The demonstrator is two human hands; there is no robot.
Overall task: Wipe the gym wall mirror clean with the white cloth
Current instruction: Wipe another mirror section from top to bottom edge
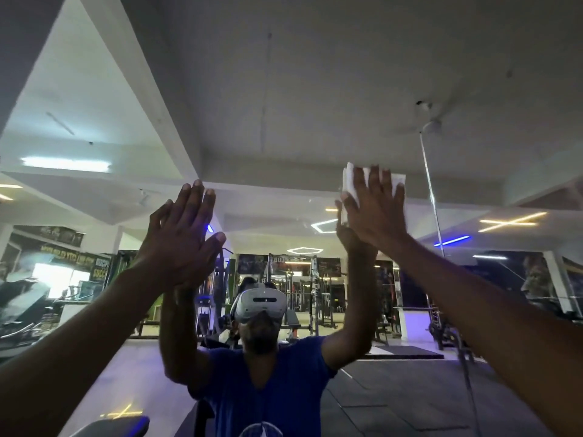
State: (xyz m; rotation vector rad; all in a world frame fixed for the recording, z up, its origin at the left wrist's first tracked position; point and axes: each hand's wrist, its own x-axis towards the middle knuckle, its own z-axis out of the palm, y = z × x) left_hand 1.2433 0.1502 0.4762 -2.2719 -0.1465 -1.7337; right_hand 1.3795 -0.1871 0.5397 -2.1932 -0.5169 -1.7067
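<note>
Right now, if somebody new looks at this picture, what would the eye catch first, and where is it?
First, the two raised arms close to the camera: the right hand presses a white cloth flat against the mirror, upper right, while the left hand is spread open against the glass, centre left. Next, lower centre, the mirror shows the person's reflection in a blue shirt with a white headset, gym machines behind.

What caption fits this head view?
Right hand presses white cloth flat on the gym wall mirror; left hand rests open on the glass.

Glossy glass mirror (284, 121); soft matt white cloth (351, 181).
</note>
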